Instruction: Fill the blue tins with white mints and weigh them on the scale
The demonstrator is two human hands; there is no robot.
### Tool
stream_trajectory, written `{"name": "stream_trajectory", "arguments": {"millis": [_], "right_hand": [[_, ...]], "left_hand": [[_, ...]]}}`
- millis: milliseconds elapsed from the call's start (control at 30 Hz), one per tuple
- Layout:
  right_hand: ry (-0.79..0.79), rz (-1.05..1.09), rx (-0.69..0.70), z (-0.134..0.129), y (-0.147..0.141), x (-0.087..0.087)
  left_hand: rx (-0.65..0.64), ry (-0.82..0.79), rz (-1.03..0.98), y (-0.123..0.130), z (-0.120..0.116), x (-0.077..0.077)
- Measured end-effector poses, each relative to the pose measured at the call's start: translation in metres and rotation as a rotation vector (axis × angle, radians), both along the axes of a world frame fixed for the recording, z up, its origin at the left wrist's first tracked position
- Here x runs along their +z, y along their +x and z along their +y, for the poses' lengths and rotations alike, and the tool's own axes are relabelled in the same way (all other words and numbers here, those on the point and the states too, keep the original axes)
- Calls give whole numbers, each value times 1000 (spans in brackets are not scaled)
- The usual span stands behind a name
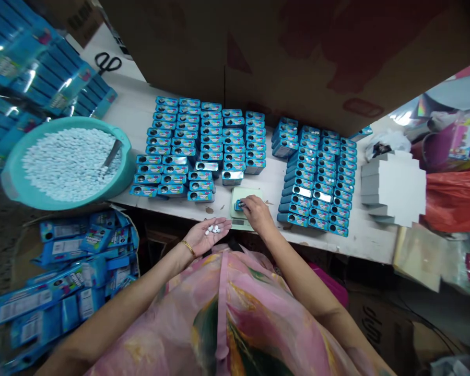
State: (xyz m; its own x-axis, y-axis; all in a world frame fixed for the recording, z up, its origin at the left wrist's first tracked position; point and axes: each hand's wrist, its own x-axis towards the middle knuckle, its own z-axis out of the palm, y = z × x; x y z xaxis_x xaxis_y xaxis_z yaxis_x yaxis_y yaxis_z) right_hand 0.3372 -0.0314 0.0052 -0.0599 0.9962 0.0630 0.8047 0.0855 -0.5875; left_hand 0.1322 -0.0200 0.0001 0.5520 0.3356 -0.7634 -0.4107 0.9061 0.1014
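Resting palm up, our left hand (203,237) points its fingers rightward, loosely extended and slightly cupped under a few white pieces (212,229). Our right hand (259,214) reaches from the near right, thumb and fingertips drawn together at the small blue box (238,205) on the scale (247,194). Our fingertips hide the box's right part, so we cannot tell its full long axis, or whether we pinch the box itself or a white piece at its top. We see only its left end, facing left.

In the rows of blue boxes (211,140) to the left and the second group of boxes (317,180) to the right, the narrow tops run their long axis roughly left to right. The large cardboard box (282,57) closes off the far side, and the frame cuts off its top.

Our scale sits at the near edge of the white table (172,206), its display partly visible. Beyond it, between the two groups, we have a strip of open tabletop; the left group's nearest boxes leave a little room beside the scale. The turquoise basin (123,180) stands well apart at the left, its scoop (112,152) slanting among white pieces.
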Motion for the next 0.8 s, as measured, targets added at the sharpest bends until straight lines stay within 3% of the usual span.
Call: {"name": "stream_trajectory", "arguments": {"millis": [133, 300, 533, 633, 800], "right_hand": [[76, 160, -65, -6, 1, 5], [183, 255, -300, -19, 25, 16], [158, 320, -525, -39, 50, 1], [143, 327, -490, -41, 47, -2], [79, 196, -225, -33, 35, -1]], "left_hand": [[17, -12, 25, -6, -2, 0], [50, -14, 13, -15, -2, -1], [108, 47, 71, -29, -2, -8], [101, 82, 104, -31, -3, -10], [82, 120, 140, -32, -4, -15]]}}
